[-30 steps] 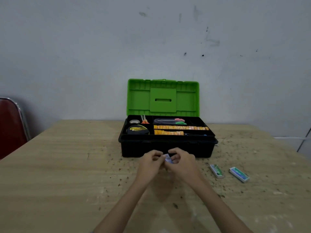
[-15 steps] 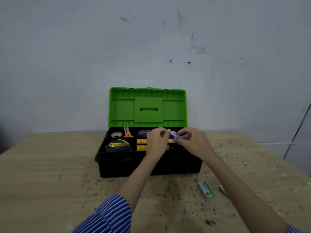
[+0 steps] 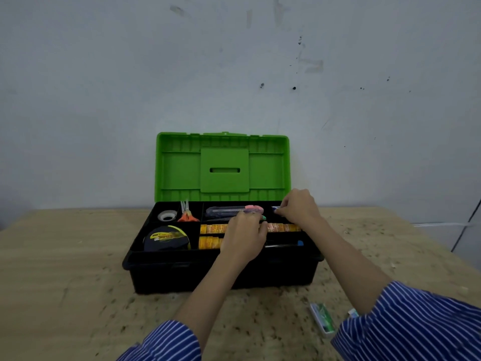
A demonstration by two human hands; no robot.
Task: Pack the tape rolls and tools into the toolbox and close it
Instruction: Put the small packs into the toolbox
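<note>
The toolbox [image 3: 223,272], black-bodied with a green lid [image 3: 222,166] standing upright and open, sits mid-table near the wall. Its tray holds a clear tape roll [image 3: 167,215] and orange-handled scissors [image 3: 187,213] at back left, a black-and-yellow tape measure [image 3: 166,238] at front left, a utility knife [image 3: 229,211] in the rear slot, and two rows of orange tape rolls [image 3: 212,227] in the middle.

The right hand [image 3: 299,207] pinches a small blue-and-white item [image 3: 276,209] over the rear right compartment. The left hand [image 3: 243,237] hovers over the centre rows, fingers curled; whether it grips anything cannot be told.

Against half a second earlier, the hands have separated: the right has carried the small item rightward to the rear corner, while the left has dropped lower over the tape rows.

On the wooden table [image 3: 65,269], a green-and-white packet [image 3: 322,319] lies front right of the box, and a second packet [image 3: 353,312] shows just beside the right striped sleeve [image 3: 411,324]. Bare tabletop runs left of the box to the table edge; behind it the lid stands near the wall.
</note>
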